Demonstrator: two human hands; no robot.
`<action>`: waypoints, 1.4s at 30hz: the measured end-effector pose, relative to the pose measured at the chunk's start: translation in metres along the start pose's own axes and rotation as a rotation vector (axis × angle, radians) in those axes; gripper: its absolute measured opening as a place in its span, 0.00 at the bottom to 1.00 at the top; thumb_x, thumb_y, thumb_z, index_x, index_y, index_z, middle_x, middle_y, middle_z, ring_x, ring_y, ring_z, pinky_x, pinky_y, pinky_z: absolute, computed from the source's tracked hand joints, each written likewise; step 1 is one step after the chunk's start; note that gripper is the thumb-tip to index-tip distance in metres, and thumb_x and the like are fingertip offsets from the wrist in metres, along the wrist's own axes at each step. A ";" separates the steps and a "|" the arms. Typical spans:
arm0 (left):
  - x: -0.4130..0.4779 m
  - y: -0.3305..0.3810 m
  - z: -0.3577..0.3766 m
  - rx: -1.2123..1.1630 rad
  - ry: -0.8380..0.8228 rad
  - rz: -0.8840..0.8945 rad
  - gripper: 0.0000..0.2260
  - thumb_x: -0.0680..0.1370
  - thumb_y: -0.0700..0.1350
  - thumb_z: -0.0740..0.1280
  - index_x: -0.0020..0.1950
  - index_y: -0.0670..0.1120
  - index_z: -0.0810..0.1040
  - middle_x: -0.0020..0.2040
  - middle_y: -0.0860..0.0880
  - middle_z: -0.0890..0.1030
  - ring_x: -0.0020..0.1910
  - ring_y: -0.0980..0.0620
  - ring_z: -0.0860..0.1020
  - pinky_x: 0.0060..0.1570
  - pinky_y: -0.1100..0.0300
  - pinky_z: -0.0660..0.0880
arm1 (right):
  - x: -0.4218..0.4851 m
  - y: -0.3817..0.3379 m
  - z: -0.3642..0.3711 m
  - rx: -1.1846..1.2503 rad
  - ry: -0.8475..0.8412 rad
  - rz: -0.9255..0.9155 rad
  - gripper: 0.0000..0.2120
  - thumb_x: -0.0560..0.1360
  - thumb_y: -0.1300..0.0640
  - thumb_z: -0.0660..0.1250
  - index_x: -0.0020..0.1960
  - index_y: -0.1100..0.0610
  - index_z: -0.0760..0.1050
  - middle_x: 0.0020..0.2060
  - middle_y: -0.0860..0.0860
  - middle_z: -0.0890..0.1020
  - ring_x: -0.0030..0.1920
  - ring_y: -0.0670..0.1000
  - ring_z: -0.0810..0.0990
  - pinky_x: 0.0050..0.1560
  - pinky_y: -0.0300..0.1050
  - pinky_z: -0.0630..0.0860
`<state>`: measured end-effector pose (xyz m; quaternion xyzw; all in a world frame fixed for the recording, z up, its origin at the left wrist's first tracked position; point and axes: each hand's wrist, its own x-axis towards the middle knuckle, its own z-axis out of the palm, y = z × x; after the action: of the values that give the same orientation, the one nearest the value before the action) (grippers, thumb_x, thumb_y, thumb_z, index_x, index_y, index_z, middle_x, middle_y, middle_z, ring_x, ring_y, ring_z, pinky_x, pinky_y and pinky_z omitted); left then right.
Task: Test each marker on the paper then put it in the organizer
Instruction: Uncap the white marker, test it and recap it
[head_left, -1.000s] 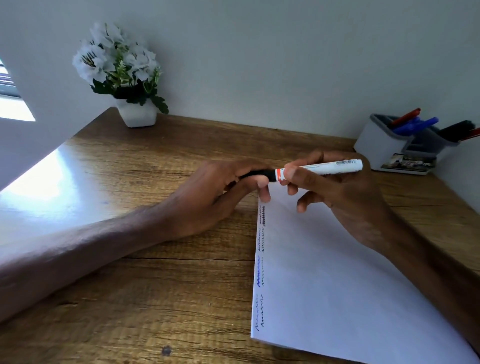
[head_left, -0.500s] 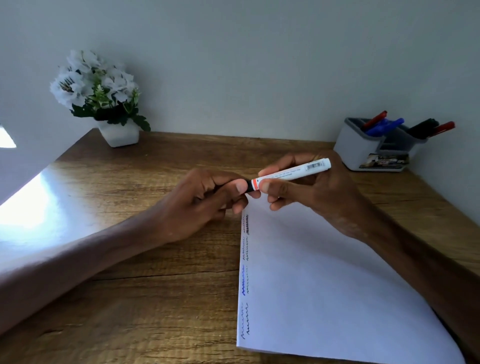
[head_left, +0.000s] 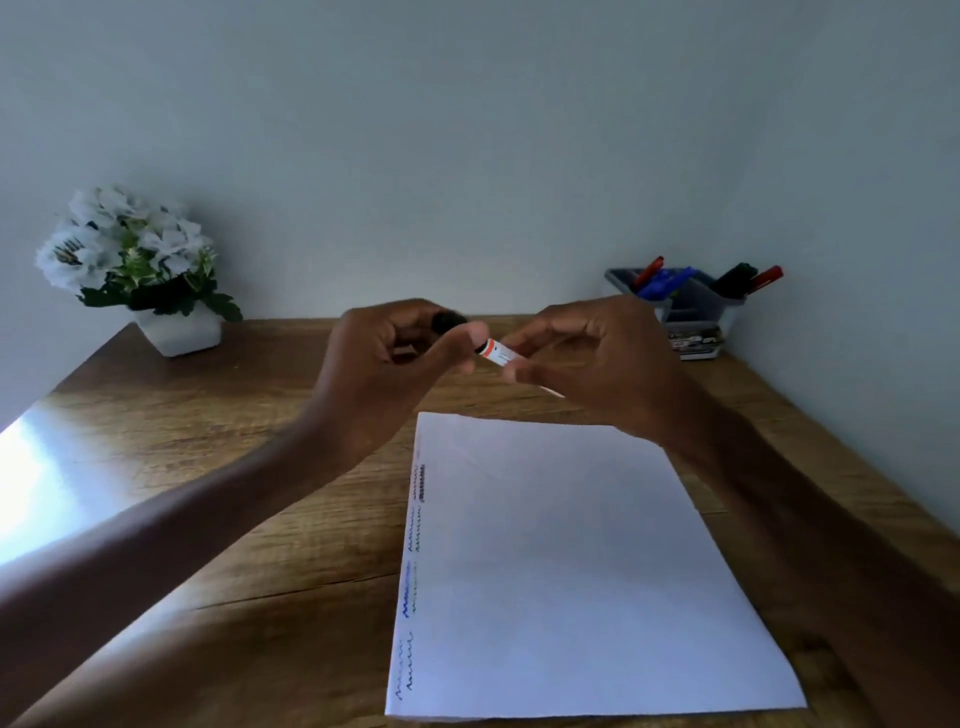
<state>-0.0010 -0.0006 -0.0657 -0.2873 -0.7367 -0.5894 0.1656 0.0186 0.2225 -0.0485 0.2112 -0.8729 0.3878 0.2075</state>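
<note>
Two grips: right hand (head_left: 587, 358) pinching a likely light, stiff, slick marker (head_left: 497, 353) mid-barrel, left hand (head_left: 395, 353) curled round its cap (head_left: 451, 319).

Home desk (head_left: 270, 384) (potted flowers (head_left: 136, 258), organizer (head_left: 695, 310))

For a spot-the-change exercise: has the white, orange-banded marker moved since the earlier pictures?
Yes. The white, orange-banded marker has risen up and away from the far edge of the white paper sheet.
</note>
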 end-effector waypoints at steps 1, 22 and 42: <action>0.007 0.004 0.007 -0.005 0.014 0.011 0.08 0.77 0.49 0.75 0.46 0.45 0.87 0.36 0.49 0.86 0.31 0.61 0.80 0.35 0.67 0.73 | 0.001 0.001 -0.002 -0.046 0.005 -0.020 0.11 0.70 0.54 0.80 0.53 0.51 0.87 0.45 0.44 0.89 0.47 0.43 0.87 0.53 0.53 0.83; 0.025 -0.022 0.065 0.450 -0.743 0.147 0.13 0.77 0.51 0.76 0.59 0.47 0.85 0.55 0.57 0.83 0.52 0.71 0.76 0.50 0.76 0.73 | 0.008 0.040 -0.100 0.012 0.883 -0.076 0.18 0.83 0.58 0.64 0.71 0.61 0.66 0.51 0.58 0.86 0.45 0.52 0.88 0.41 0.54 0.86; 0.024 -0.024 0.067 0.459 -0.753 0.102 0.13 0.77 0.54 0.74 0.60 0.51 0.83 0.58 0.57 0.81 0.55 0.62 0.77 0.54 0.67 0.75 | 0.029 0.100 -0.075 -0.318 0.618 -0.020 0.11 0.86 0.61 0.57 0.63 0.61 0.76 0.52 0.55 0.85 0.52 0.50 0.84 0.52 0.36 0.78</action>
<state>-0.0283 0.0664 -0.0876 -0.4737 -0.8423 -0.2557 -0.0257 -0.0437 0.3352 -0.0459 0.0574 -0.8163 0.2905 0.4960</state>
